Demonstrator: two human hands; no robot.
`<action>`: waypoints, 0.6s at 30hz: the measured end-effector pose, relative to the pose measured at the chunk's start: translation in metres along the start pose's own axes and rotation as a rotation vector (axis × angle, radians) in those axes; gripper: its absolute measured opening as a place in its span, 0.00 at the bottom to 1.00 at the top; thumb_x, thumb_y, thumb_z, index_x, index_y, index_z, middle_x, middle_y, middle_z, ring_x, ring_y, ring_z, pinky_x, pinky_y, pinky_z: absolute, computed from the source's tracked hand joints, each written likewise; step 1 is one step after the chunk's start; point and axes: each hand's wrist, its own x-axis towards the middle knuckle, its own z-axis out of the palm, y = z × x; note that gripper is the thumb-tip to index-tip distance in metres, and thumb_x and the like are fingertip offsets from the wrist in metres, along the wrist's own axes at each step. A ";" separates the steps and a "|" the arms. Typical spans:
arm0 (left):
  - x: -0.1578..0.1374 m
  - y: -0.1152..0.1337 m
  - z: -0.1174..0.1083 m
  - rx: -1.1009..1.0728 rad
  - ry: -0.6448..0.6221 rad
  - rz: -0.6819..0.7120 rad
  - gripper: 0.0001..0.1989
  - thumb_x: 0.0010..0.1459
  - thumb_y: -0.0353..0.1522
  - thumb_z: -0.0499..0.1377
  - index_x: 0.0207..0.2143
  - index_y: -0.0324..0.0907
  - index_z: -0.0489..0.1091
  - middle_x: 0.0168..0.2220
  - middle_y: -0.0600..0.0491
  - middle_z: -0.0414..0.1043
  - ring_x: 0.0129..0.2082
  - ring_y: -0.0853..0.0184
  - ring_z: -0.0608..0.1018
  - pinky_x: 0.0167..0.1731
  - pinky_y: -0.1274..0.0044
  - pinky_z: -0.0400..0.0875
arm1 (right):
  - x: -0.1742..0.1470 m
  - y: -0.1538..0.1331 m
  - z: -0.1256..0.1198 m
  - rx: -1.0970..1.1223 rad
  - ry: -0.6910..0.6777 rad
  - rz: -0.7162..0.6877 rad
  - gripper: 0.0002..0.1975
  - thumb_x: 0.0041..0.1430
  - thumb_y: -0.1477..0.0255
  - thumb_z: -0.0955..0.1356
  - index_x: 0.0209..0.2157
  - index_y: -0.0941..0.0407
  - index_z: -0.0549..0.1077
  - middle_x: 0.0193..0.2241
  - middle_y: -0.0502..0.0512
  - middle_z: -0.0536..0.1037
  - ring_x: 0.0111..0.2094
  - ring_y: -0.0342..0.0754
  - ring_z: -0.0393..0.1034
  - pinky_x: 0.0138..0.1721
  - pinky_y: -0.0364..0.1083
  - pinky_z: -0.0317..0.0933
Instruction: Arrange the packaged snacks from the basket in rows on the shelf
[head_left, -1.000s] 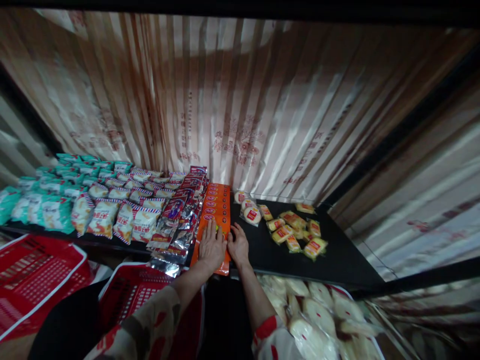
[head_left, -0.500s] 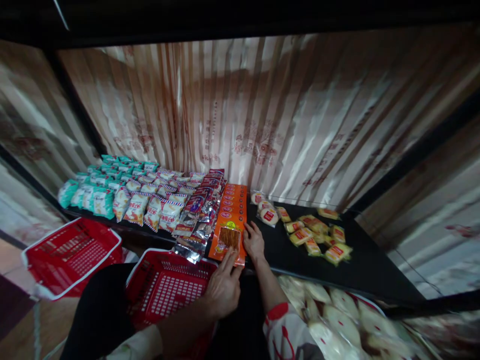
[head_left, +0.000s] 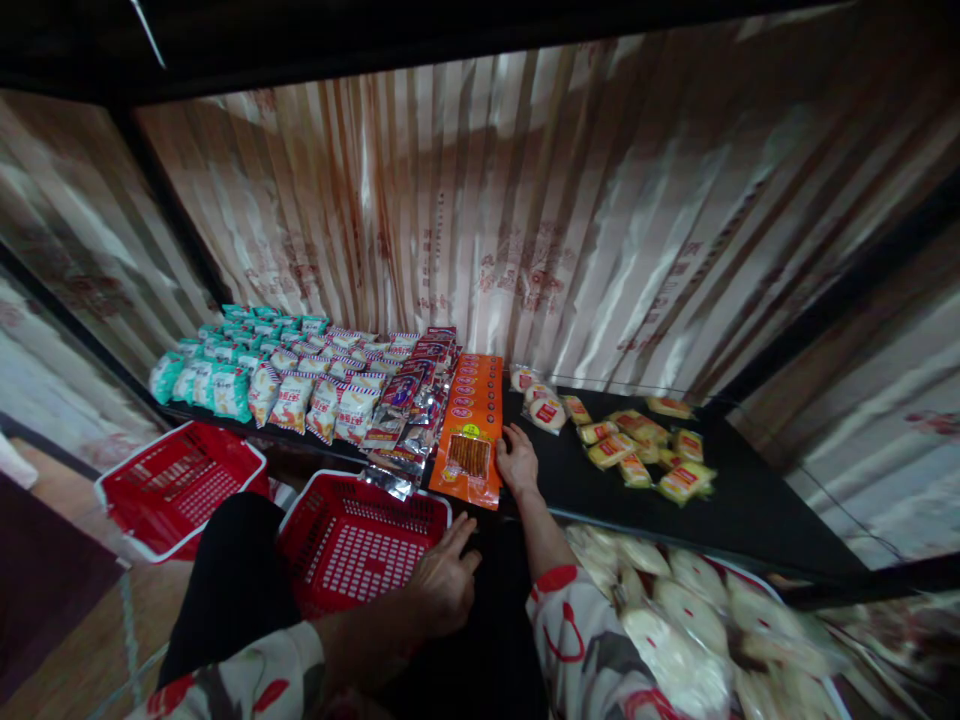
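An orange snack packet [head_left: 469,430] with a picture of brown sticks lies flat on the black shelf. My right hand [head_left: 519,462] rests at the packet's right edge, its fingers loosely spread and touching the side without gripping. In front of the shelf edge, over my lap, my left hand [head_left: 448,578] is apart from the packet, fingers stretched out and holding nothing. Dark red and silver packets [head_left: 416,395] lie overlapped along the orange packet's left side. Just right of it are clear-wrapped round cakes [head_left: 546,412].
White striped packets [head_left: 356,405] and teal packets [head_left: 217,375] fill the shelf's left part. Yellow packets [head_left: 631,448] lie to the right on the black shelf [head_left: 757,510]. Below are red baskets [head_left: 367,550] and a container of bagged round white items [head_left: 686,590]. A curtain [head_left: 480,220] hangs behind.
My left hand has drawn back from the orange packet's front end, below the shelf edge. My right hand stays at the packet's right side. The view has shifted slightly.
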 end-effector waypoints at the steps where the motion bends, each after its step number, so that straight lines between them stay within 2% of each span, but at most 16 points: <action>1: -0.001 -0.003 0.002 -0.007 0.005 0.009 0.20 0.51 0.25 0.53 0.47 0.31 0.67 0.64 0.36 0.47 0.64 0.52 0.48 0.59 0.63 0.56 | 0.000 0.000 0.000 -0.001 -0.003 -0.001 0.21 0.54 0.70 0.60 0.47 0.61 0.72 0.53 0.63 0.69 0.55 0.54 0.61 0.56 0.53 0.56; 5: -0.005 -0.010 0.009 -0.051 0.052 0.024 0.17 0.52 0.25 0.52 0.46 0.34 0.68 0.64 0.39 0.48 0.65 0.55 0.48 0.60 0.62 0.56 | 0.001 0.000 0.000 -0.014 -0.022 -0.001 0.22 0.54 0.69 0.60 0.46 0.63 0.73 0.54 0.64 0.69 0.54 0.55 0.62 0.56 0.53 0.56; 9: -0.008 -0.009 0.014 -0.080 0.048 -0.013 0.17 0.52 0.25 0.52 0.45 0.32 0.68 0.63 0.38 0.50 0.65 0.55 0.48 0.60 0.63 0.54 | 0.001 0.000 0.000 -0.024 -0.028 0.001 0.22 0.54 0.67 0.60 0.46 0.63 0.73 0.53 0.65 0.69 0.54 0.55 0.62 0.56 0.53 0.56; 14: -0.008 -0.004 0.018 -0.123 0.043 -0.052 0.17 0.53 0.25 0.51 0.46 0.32 0.68 0.61 0.36 0.54 0.64 0.55 0.52 0.60 0.63 0.55 | -0.001 0.003 0.001 -0.023 -0.016 -0.009 0.22 0.54 0.67 0.60 0.46 0.61 0.73 0.53 0.63 0.69 0.53 0.54 0.63 0.55 0.54 0.57; 18: -0.009 -0.004 0.029 -0.144 0.144 -0.096 0.19 0.53 0.23 0.49 0.47 0.34 0.67 0.61 0.38 0.55 0.63 0.57 0.55 0.59 0.64 0.59 | -0.002 0.003 0.001 -0.048 -0.028 -0.031 0.22 0.55 0.66 0.61 0.47 0.60 0.72 0.54 0.62 0.68 0.54 0.54 0.62 0.56 0.53 0.57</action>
